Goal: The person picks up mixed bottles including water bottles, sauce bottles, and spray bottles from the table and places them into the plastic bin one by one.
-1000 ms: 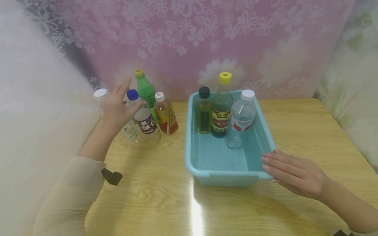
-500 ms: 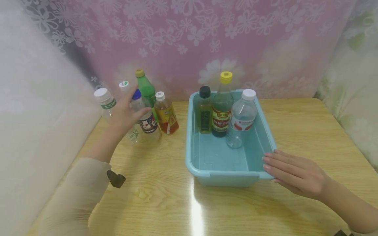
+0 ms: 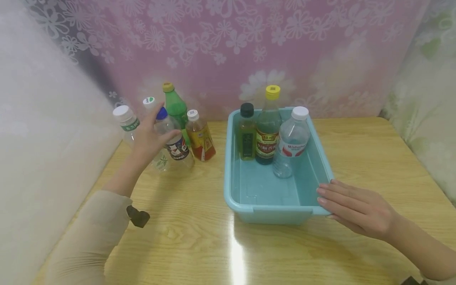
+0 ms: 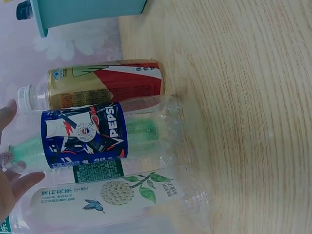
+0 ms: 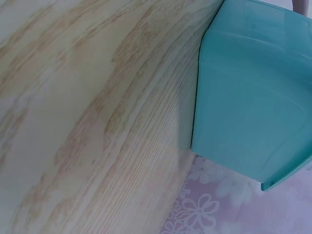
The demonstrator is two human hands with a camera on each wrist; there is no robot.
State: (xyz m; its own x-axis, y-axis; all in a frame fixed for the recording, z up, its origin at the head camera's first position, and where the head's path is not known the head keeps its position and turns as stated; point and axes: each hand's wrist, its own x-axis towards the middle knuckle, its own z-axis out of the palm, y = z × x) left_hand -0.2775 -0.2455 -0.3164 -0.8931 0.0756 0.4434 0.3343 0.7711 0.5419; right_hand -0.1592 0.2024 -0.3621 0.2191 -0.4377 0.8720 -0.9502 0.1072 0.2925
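My left hand [image 3: 149,136] reaches round the upper part of an empty Pepsi bottle [image 3: 178,150] with a blue cap, thumb on one side and fingers on the other. In the left wrist view, the fingertips [image 4: 24,185] lie beside the Pepsi bottle [image 4: 85,134], which stands on the table. Close by are a jasmine tea bottle [image 4: 117,195], a green bottle [image 3: 175,105] and a drink bottle with a gold-and-red label [image 3: 201,140]. My right hand [image 3: 360,209] holds the near right corner of a blue plastic basin [image 3: 278,209], fingers over the rim and thumb below it.
Inside the basin stand a black-capped bottle [image 3: 247,134], a yellow-capped vinegar bottle [image 3: 267,134] and a clear water bottle [image 3: 293,142]. Two white-capped bottles are at the left, one with its cap [image 3: 122,113] beside the hand. A floral curtain [image 3: 228,59] hangs behind the table [image 3: 199,237].
My left hand has come down and closed in around the Pepsi bottle, whose cap shifted slightly right, then back a little. My right hand stays on the basin corner.
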